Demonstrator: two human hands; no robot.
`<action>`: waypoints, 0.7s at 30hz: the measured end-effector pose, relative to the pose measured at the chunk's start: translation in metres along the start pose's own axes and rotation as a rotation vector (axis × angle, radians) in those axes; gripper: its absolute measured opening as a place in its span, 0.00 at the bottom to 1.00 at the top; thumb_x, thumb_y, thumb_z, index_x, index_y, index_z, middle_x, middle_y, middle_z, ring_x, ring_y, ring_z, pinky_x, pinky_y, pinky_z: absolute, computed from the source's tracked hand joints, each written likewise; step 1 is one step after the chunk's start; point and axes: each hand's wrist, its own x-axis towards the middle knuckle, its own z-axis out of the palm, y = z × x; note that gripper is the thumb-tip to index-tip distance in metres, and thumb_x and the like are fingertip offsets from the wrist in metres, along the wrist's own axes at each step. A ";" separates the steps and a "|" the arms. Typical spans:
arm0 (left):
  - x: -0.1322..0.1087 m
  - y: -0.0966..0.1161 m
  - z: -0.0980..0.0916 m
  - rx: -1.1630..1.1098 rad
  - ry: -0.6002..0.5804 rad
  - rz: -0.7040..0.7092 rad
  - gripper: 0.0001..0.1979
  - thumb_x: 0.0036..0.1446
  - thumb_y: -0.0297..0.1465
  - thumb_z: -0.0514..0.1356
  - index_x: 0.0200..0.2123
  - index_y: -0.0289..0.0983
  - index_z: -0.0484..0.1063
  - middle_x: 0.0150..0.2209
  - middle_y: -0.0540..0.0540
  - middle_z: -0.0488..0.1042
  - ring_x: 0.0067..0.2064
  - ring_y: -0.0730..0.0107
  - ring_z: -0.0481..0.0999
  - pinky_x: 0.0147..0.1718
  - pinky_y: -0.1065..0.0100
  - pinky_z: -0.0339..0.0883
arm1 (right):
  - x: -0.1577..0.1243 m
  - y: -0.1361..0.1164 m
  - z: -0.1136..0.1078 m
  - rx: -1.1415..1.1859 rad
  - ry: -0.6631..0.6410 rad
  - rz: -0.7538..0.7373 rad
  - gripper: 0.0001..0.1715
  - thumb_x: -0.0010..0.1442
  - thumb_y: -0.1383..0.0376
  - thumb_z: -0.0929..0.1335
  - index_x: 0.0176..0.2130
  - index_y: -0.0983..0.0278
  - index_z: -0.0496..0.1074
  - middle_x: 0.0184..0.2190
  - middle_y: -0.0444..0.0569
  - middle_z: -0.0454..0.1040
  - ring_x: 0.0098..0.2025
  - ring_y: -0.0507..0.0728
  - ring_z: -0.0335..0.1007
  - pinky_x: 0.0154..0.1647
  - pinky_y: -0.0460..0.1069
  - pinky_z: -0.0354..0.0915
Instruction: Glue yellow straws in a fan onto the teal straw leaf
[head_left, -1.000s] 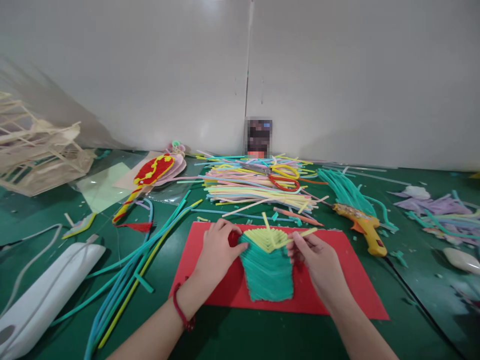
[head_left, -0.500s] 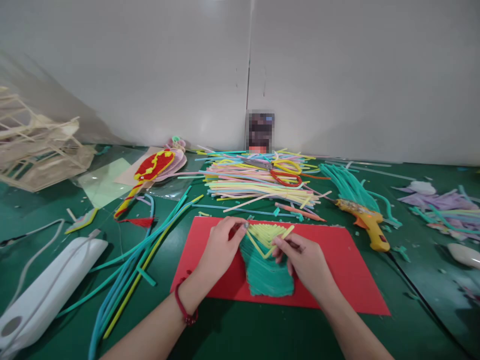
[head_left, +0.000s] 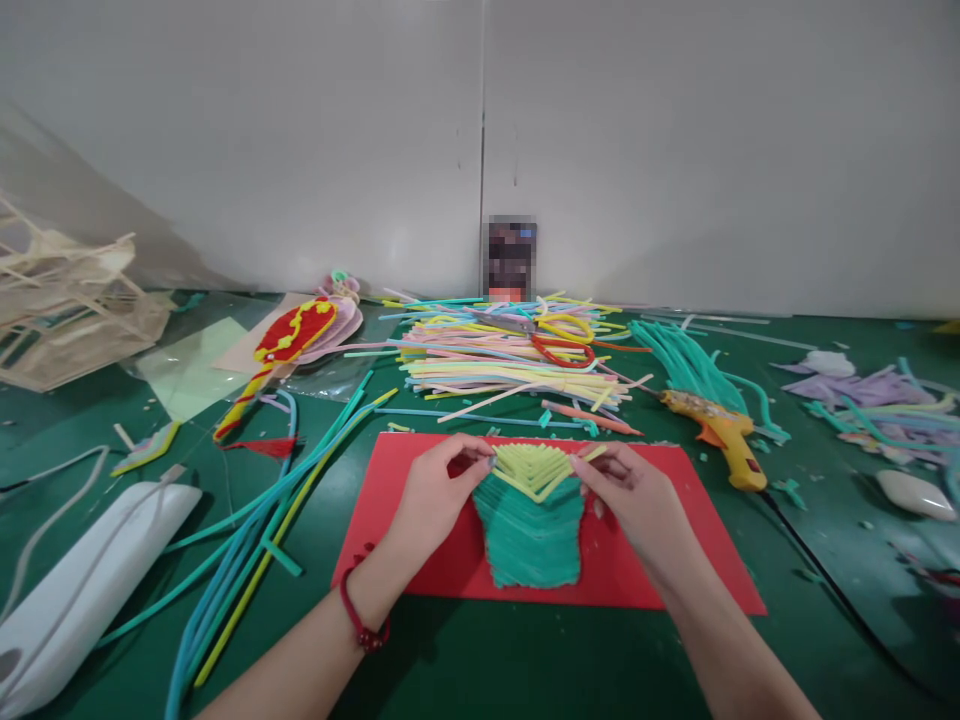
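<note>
A yellow pipe cleaner (head_left: 539, 498) bent into a V lies across the craft piece, its point toward me. My left hand (head_left: 448, 490) pinches its left end, while my right hand (head_left: 626, 490) pinches the right arm, with a short tip sticking out past the fingers. Below it is a panel of teal pipe cleaners (head_left: 532, 545) laid side by side, topped by nested yellow V rows (head_left: 532, 460). All of this rests on a red sheet (head_left: 645, 570). A dark red bracelet circles my left wrist.
Behind the sheet lies a heap of pastel pipe cleaners (head_left: 510, 375) with scissors (head_left: 562, 350) on top. A yellow glue gun (head_left: 724, 435) with a black cord sits at right. At left are a white power strip (head_left: 97, 590), long blue-green pipe cleaners (head_left: 247, 540) and a stick model (head_left: 75, 310).
The bent yellow pipe cleaner has moved up against the yellow rows, its V spread wider. My right hand has shifted right and slightly up along its arm. The view has shifted slightly.
</note>
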 end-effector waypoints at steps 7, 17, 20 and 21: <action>0.000 -0.011 0.000 0.246 0.043 0.181 0.03 0.56 0.28 0.58 0.32 0.40 0.72 0.35 0.49 0.76 0.39 0.65 0.75 0.40 0.63 0.69 | 0.003 0.013 0.002 -0.045 0.018 -0.026 0.25 0.45 0.48 0.73 0.36 0.62 0.68 0.22 0.44 0.73 0.22 0.52 0.65 0.21 0.46 0.58; -0.021 -0.001 0.014 0.860 -0.125 0.722 0.16 0.66 0.33 0.48 0.52 0.37 0.67 0.57 0.41 0.68 0.59 0.59 0.65 0.56 0.56 0.61 | 0.007 0.020 0.004 -0.129 0.035 -0.086 0.19 0.48 0.53 0.72 0.35 0.62 0.69 0.23 0.45 0.74 0.28 0.56 0.71 0.29 0.49 0.64; -0.030 0.002 0.020 0.963 -0.240 0.739 0.20 0.66 0.37 0.47 0.58 0.36 0.62 0.60 0.40 0.66 0.60 0.58 0.64 0.57 0.56 0.59 | 0.007 0.019 0.005 -0.151 0.036 -0.104 0.20 0.48 0.53 0.72 0.38 0.61 0.70 0.24 0.44 0.74 0.28 0.56 0.70 0.30 0.49 0.64; -0.032 0.001 0.022 0.997 -0.250 0.711 0.21 0.66 0.37 0.48 0.58 0.36 0.62 0.60 0.40 0.65 0.60 0.58 0.65 0.57 0.55 0.59 | 0.006 0.018 0.005 -0.160 0.040 -0.110 0.20 0.49 0.53 0.72 0.38 0.61 0.70 0.24 0.44 0.74 0.28 0.55 0.70 0.30 0.49 0.64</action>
